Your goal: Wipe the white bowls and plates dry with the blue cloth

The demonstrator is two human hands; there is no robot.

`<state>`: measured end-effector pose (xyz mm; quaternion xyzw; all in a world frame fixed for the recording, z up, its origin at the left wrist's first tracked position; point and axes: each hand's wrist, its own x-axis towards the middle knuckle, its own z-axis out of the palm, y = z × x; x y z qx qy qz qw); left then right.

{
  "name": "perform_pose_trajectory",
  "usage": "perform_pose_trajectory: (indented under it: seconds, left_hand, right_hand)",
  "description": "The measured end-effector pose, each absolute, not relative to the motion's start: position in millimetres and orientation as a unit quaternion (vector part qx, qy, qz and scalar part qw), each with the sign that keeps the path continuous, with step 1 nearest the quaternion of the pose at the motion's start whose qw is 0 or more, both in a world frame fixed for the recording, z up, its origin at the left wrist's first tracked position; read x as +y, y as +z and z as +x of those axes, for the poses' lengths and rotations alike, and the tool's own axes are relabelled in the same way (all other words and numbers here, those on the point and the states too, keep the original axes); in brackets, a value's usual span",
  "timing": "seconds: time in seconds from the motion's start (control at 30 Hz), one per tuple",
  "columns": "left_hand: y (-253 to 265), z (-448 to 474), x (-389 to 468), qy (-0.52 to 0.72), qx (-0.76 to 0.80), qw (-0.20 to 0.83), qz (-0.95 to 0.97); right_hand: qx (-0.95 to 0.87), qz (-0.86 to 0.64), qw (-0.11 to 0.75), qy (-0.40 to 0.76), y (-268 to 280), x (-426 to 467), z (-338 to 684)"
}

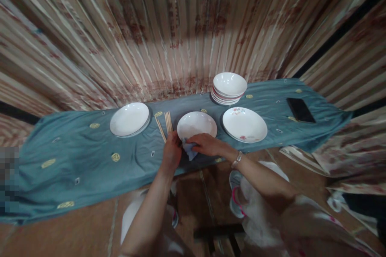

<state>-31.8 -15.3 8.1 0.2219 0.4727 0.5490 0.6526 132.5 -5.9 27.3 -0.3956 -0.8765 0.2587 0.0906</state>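
A white bowl (197, 122) sits near the front edge of the cloth-covered table, between my two hands. My left hand (172, 150) is closed at its left rim, fingers curled and partly hidden. In my right hand (206, 144) is a pale blue cloth (189, 152), pressed against the bowl's near rim. Several wooden chopsticks (168, 121) lie just beyond my left hand, their near ends partly covered by it. To the right is a stack of white plates (245, 124) with a floral pattern. Another stack of plain white plates (129, 119) lies to the left.
A stack of white bowls (229, 84) with red bands stands at the back. A black phone (300, 109) lies at the right end of the green tablecloth (99, 152). Pleated curtains (187, 27) hang behind the table. Beneath me shows a dark stool bar (218, 231).
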Motion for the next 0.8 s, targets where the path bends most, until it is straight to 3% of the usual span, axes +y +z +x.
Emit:
perform_pose_trajectory:
  seconds: [0.37, 0.8]
  left_hand:
    - [12.0, -27.4, -16.3, 0.555, 0.478, 0.66, 0.166]
    - [15.3, -17.5, -14.8, 0.565, 0.475, 0.659, 0.144]
  right_hand:
    - [-0.872, -0.392, 0.057, 0.288, 34.1, -8.3, 185.4]
    - [-0.858, -0.503, -0.05, 0.087, 37.8, -2.4, 188.6]
